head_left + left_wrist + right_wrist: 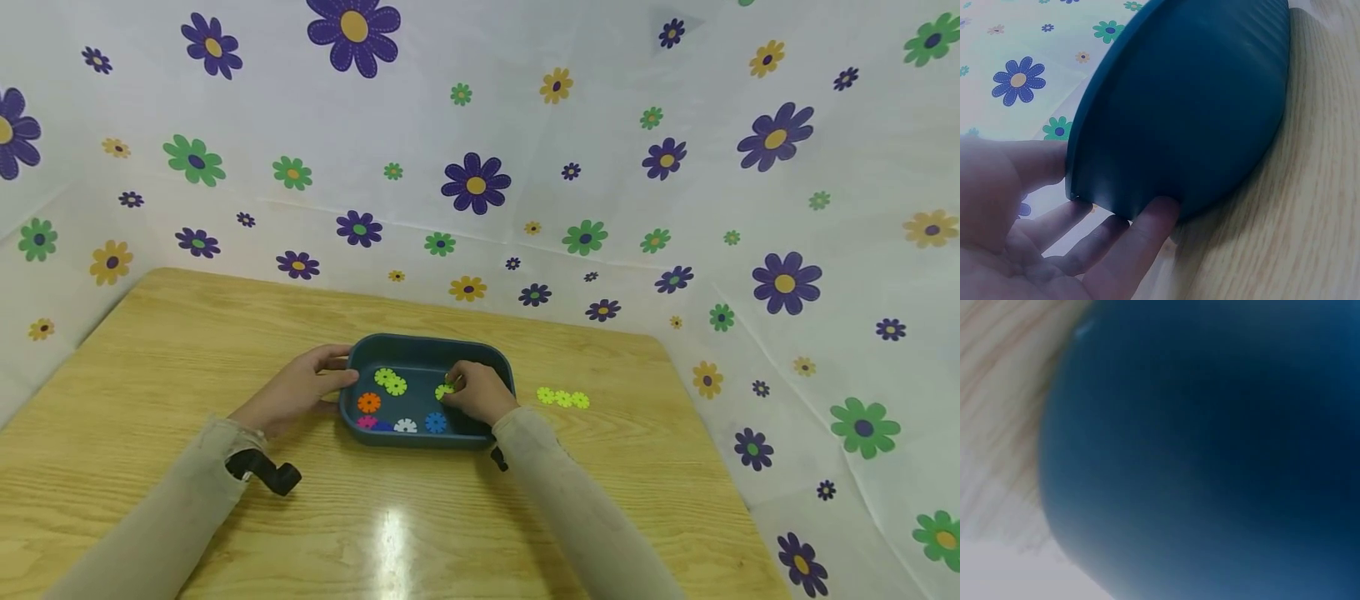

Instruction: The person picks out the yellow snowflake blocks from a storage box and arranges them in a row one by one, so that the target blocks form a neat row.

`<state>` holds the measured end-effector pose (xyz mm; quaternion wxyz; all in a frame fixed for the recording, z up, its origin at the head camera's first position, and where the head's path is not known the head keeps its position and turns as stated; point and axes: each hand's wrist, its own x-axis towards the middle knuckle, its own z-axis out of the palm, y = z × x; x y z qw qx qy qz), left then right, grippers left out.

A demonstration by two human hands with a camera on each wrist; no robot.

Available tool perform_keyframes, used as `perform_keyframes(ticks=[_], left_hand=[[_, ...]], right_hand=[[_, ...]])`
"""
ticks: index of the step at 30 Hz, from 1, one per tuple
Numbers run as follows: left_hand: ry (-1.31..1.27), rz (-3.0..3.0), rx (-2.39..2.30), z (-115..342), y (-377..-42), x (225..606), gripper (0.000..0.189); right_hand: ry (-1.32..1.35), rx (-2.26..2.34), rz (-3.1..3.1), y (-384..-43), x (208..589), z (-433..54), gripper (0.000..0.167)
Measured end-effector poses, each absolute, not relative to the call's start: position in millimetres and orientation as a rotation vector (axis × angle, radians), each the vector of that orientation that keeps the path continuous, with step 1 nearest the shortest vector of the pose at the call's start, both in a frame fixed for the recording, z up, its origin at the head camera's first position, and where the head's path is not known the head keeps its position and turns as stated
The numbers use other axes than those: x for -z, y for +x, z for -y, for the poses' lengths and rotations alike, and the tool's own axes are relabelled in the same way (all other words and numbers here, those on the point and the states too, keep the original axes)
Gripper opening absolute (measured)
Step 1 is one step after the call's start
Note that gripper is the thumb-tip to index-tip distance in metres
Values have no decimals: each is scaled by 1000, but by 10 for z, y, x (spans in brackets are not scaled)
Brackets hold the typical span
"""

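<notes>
A dark blue-green plastic tray (420, 338) sits on the table. At its left end my left hand (303, 385) grips the wall, thumb at the rim and fingertips against the outside; the left wrist view shows this hand (1079, 231) close up. Inside the tray, toward its right end, my right hand (480, 392) pinches a yellow-green notched snowflake disc (442, 392), partly hidden by the fingers. The tray also holds a pair of yellow-green discs (391, 382), an orange disc (369, 403), a white disc (406, 426), a blue disc (436, 422) and a pink disc (366, 422).
To the right of the tray, a row of yellow-green discs (563, 398) lies joined on the wooden table (622, 467). A flower-printed white sheet (420, 100) rises behind the table and along its sides. The tray's blurred wall (1197, 462) fills most of the right wrist view.
</notes>
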<state>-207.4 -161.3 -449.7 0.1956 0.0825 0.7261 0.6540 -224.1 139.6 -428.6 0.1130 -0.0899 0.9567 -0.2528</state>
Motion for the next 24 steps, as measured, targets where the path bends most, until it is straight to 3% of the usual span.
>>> perform_keyframes(ticks=[13, 24], left_hand=[[235, -2033, -1831, 1614, -2087, 4516, 64], [227, -2025, -1836, 1607, -2078, 4485, 63]], right_hand=[[-217, 831, -2724, -2233, 4314, -1408, 27], [-210, 1208, -2568, -2274, 4301, -1446, 6]])
